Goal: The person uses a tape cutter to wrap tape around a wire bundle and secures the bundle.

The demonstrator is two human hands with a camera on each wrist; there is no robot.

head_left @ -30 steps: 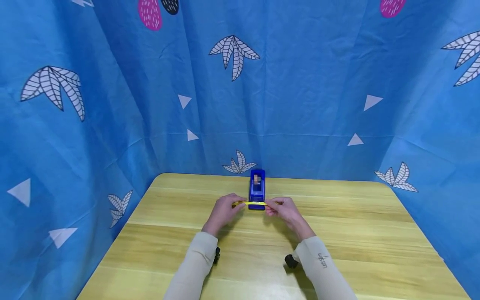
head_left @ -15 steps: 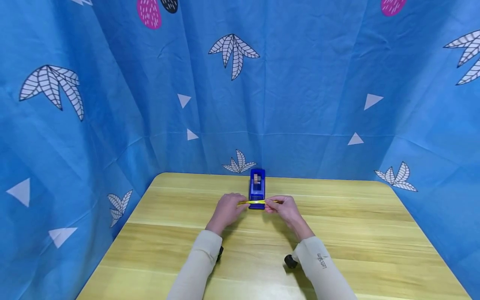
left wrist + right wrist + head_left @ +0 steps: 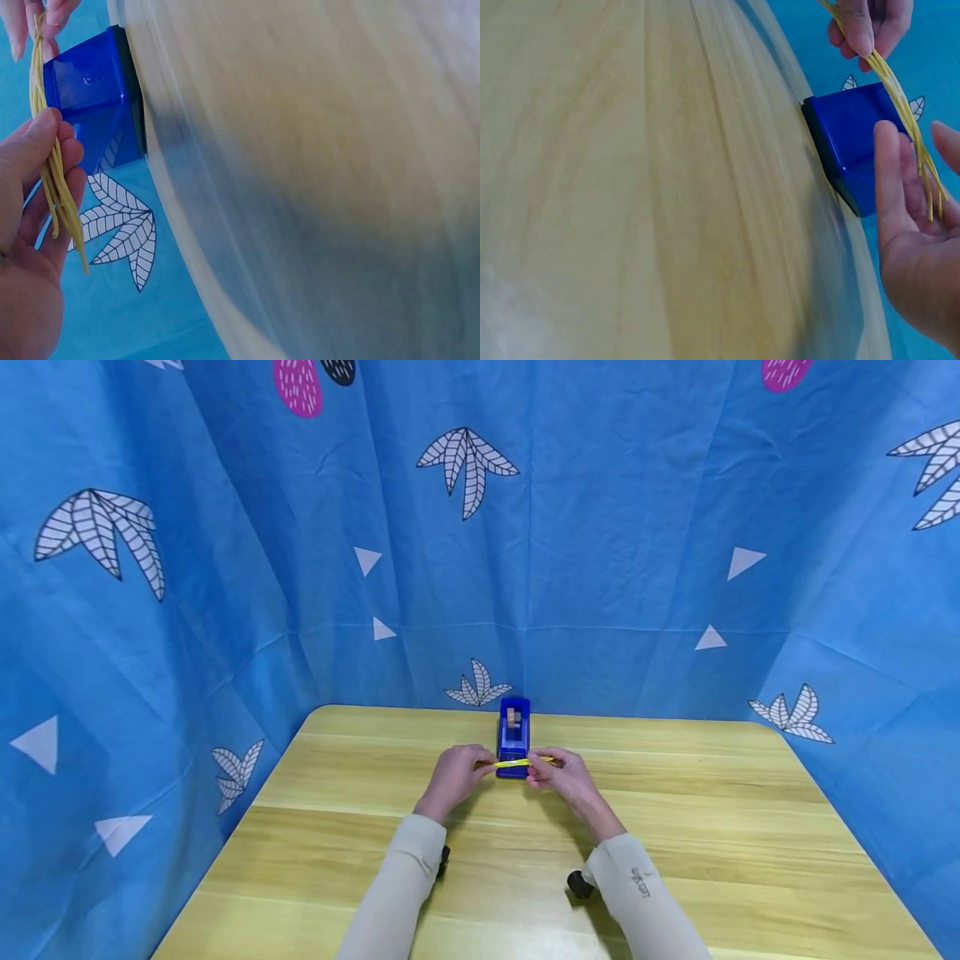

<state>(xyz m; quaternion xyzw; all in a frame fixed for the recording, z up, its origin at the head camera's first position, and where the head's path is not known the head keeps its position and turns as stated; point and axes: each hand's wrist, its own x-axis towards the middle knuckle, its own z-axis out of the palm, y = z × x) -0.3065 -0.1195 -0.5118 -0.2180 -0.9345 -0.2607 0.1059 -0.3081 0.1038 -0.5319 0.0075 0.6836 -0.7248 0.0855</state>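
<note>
1. Blue curtain point(image 3: 630, 527) behind, wooden table point(image 3: 720, 827) below, dispenser point(image 3: 88, 75) near its back edge.
2. Yellow strands point(image 3: 513, 763) stretch hand to hand by the dispenser's near end.
3. Left hand point(image 3: 455, 777) pinches them under the thumb, probably keeping them bunched.
4. Right hand point(image 3: 919, 251): fingers fairly straight, thumb apart, strands running between, so just guiding, I'd guess.

smooth yellow strands point(image 3: 66, 202) pinched in the left hand point(image 3: 34, 266), kinda plasticky with a slight sheen, super glossy blue plastic tape dispenser point(image 3: 513, 745) just past it, smooth wood-grain tabletop point(image 3: 510, 868) underneath, lightly shiny, matt creased cloth curtain point(image 3: 615, 527) way beyond, matt fabric sleeve point(image 3: 397, 885) behind
</note>
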